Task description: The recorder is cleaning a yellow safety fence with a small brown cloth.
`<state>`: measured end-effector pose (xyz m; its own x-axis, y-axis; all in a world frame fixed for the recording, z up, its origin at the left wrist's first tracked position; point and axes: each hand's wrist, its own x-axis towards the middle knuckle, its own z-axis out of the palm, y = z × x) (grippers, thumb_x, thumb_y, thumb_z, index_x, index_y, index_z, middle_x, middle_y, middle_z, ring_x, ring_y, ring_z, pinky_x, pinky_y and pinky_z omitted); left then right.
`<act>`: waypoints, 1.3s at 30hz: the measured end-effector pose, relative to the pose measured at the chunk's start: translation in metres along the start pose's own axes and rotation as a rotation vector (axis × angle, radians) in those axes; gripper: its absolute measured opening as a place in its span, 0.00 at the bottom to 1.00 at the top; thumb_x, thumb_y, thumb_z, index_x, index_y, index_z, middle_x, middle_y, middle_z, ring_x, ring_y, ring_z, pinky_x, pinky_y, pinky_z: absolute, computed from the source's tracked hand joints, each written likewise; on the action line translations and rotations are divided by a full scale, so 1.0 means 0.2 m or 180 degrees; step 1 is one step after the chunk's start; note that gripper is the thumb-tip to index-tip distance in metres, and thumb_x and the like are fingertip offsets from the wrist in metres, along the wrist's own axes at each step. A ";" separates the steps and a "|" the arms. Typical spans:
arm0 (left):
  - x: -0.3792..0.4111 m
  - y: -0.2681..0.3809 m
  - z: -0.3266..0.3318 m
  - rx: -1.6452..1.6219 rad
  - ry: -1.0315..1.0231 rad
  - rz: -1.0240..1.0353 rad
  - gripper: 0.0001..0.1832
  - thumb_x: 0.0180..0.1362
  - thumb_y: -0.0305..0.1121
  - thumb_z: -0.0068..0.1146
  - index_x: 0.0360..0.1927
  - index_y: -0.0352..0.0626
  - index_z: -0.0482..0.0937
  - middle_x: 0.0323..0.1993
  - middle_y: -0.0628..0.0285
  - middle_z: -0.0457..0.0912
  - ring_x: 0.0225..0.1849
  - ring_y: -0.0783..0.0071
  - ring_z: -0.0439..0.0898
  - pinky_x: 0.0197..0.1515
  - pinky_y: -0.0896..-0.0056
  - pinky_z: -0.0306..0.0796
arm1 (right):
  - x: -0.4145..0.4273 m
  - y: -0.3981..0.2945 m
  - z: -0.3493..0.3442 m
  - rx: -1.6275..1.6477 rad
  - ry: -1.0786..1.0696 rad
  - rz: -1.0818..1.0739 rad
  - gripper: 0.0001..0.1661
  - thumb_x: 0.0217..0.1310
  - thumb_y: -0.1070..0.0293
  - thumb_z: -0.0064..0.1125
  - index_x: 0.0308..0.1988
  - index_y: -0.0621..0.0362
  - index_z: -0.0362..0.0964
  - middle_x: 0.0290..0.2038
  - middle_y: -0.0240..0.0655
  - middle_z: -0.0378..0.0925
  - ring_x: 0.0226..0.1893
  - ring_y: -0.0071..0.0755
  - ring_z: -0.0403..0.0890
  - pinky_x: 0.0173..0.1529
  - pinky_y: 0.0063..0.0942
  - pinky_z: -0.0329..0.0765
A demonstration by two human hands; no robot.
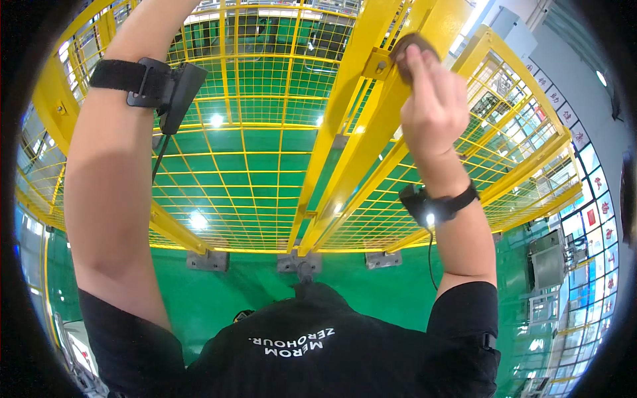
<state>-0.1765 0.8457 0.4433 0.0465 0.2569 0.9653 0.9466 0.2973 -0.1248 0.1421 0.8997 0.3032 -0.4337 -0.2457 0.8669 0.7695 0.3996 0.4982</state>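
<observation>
My right hand (435, 104) is raised at the upper right, its fingers closed on a dark brown cloth or pad (413, 52), blurred, whose exact kind I cannot tell. The pad lies against a yellow metal post (371, 129) of a mesh fence, beside a bolted bracket (378, 64). My left arm reaches up at the left, past the top edge of the view, so the left hand is out of sight. Before it stands a yellow wire mesh panel (254, 154). Both forearms wear black strapped devices with cables.
Yellow mesh panels curve round on both sides, with a slanted frame (527, 164) at the right. Dark base blocks (208, 260) hold the posts on the green floor (378, 288). Behind the fence are chairs or benches, and a grey cabinet (547, 261) stands far right.
</observation>
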 end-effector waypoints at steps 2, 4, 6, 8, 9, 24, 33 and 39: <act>0.00 -0.04 -0.02 0.0019 -0.0101 -0.0304 0.29 0.67 0.45 0.36 0.26 0.38 0.86 0.32 0.44 0.87 0.40 0.43 0.86 0.50 0.45 0.75 | -0.11 -0.11 -0.02 0.0179 -0.0201 0.0044 0.24 0.52 0.75 0.60 0.51 0.55 0.85 0.47 0.34 0.84 0.40 0.40 0.83 0.46 0.31 0.82; 0.00 -0.03 -0.02 -0.0015 -0.0112 -0.0320 0.29 0.67 0.45 0.36 0.27 0.37 0.86 0.33 0.44 0.87 0.41 0.43 0.86 0.51 0.45 0.75 | -0.30 -0.19 -0.06 0.0400 -0.0404 0.0029 0.23 0.54 0.73 0.62 0.52 0.56 0.85 0.48 0.34 0.84 0.42 0.41 0.83 0.45 0.31 0.82; 0.00 0.07 0.07 -0.0277 -0.0116 -0.0330 0.30 0.67 0.45 0.35 0.28 0.36 0.87 0.33 0.43 0.87 0.42 0.43 0.86 0.52 0.46 0.75 | -0.54 -0.23 -0.14 0.0467 -0.0707 0.0038 0.23 0.56 0.70 0.62 0.53 0.56 0.84 0.49 0.34 0.84 0.44 0.42 0.84 0.45 0.32 0.83; 0.00 0.10 0.09 -0.0251 -0.0177 -0.0533 0.29 0.66 0.46 0.36 0.27 0.36 0.87 0.32 0.43 0.87 0.41 0.43 0.85 0.51 0.45 0.75 | -0.72 -0.30 -0.21 0.0576 -0.0743 0.0096 0.22 0.56 0.69 0.63 0.53 0.57 0.84 0.49 0.34 0.84 0.44 0.42 0.84 0.44 0.31 0.83; 0.01 0.01 0.02 -0.0107 -0.0140 -0.0505 0.29 0.66 0.46 0.36 0.27 0.36 0.87 0.32 0.43 0.87 0.41 0.43 0.85 0.51 0.45 0.75 | -0.75 -0.38 -0.22 0.0850 -0.0918 0.0076 0.23 0.56 0.69 0.63 0.52 0.56 0.84 0.49 0.33 0.84 0.46 0.41 0.84 0.44 0.31 0.82; -0.05 0.06 0.03 -0.0338 0.0284 -0.0373 0.30 0.65 0.46 0.39 0.21 0.33 0.84 0.27 0.40 0.84 0.36 0.39 0.84 0.48 0.42 0.73 | -0.14 0.17 -0.32 0.1126 -0.0421 0.1418 0.22 0.53 0.86 0.56 0.47 0.57 0.80 0.42 0.38 0.84 0.43 0.45 0.84 0.48 0.38 0.82; -0.03 0.02 0.03 -0.0243 -0.0033 -0.0291 0.28 0.64 0.44 0.38 0.22 0.34 0.84 0.29 0.41 0.85 0.38 0.40 0.84 0.50 0.42 0.73 | 0.05 0.19 -0.09 0.0558 -0.0208 0.0141 0.24 0.48 0.84 0.58 0.48 0.59 0.81 0.43 0.39 0.82 0.41 0.47 0.82 0.47 0.39 0.80; -0.03 -0.01 -0.03 -0.0061 0.0132 -0.0041 0.28 0.66 0.43 0.37 0.23 0.35 0.84 0.30 0.42 0.85 0.39 0.40 0.84 0.48 0.43 0.75 | -0.22 -0.08 -0.10 0.0669 -0.0369 0.0225 0.25 0.49 0.81 0.58 0.51 0.64 0.79 0.44 0.40 0.80 0.40 0.45 0.81 0.44 0.36 0.81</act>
<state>-0.1763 0.8374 0.4388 0.0470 0.2148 0.9755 0.9531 0.2826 -0.1082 0.1581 0.8857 0.2557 -0.4425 -0.1126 0.8896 0.6907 0.5899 0.4183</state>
